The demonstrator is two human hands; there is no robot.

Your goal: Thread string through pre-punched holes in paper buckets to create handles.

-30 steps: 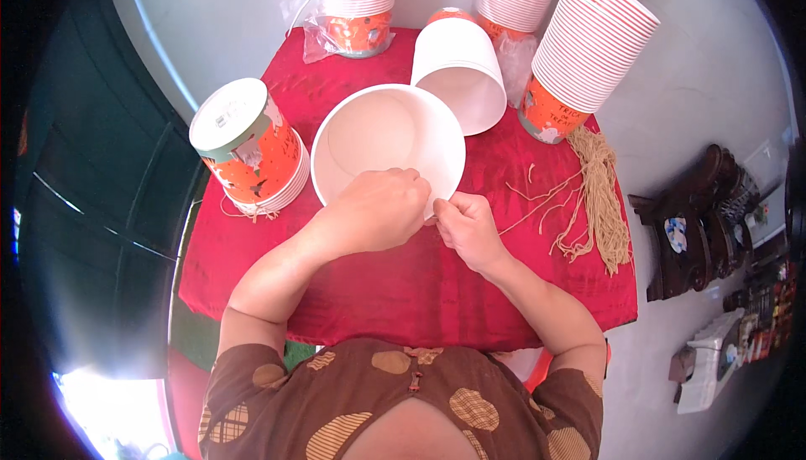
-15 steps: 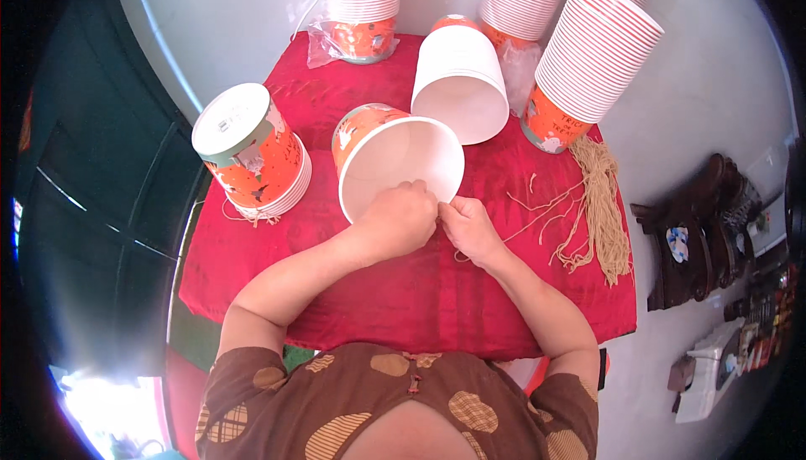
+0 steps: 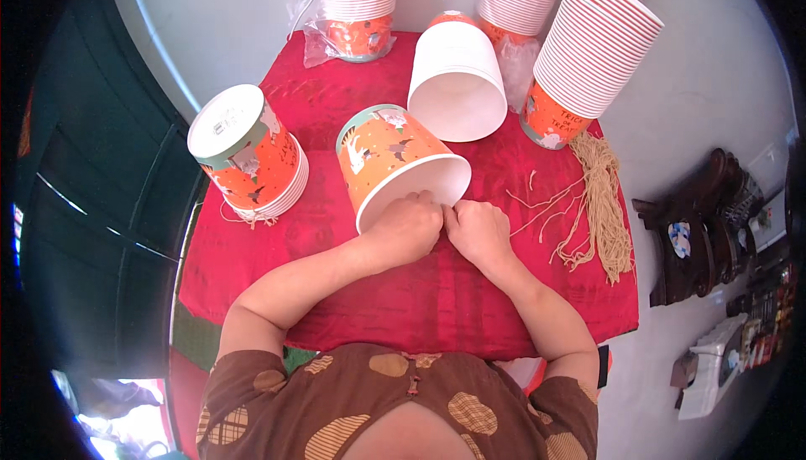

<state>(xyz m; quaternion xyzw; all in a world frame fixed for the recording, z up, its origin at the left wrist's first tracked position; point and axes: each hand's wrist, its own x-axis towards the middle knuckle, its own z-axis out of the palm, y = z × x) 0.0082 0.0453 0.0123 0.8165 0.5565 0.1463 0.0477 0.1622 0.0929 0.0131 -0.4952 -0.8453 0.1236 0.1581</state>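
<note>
Red cloth (image 3: 336, 107) covers a small table, and pale floor shows all around it. On the cloth, an orange paper tub (image 3: 395, 162) with cartoon pictures lies tipped on its side, right in the middle, with its open white mouth turned toward the person. The left hand (image 3: 407, 229) is curled tight against the tub's rim. The right hand (image 3: 477, 232) sits just beside it, touching it, with its fingers pinched together at the rim too. I cannot tell what the fingers hold, because the thing between them is too small to see.

A white tub (image 3: 457, 82) lies on its side behind the orange one. A short stack of upside-down tubs (image 3: 248, 154) stands to the left. Tall stacks of tubs (image 3: 588, 49) lean at the back. A bundle of tan string (image 3: 600, 208) lies to the right, with loose bits spread near the right hand.

What could go wrong? The tub is round and on its side, so it may roll away if a hand lets go. Pressing too hard could bend or tear the thin paper rim. A pull on a string could make it slip out of the fingers. An elbow swung wide could bump the tall stacks, and they look ready to topple.
</note>
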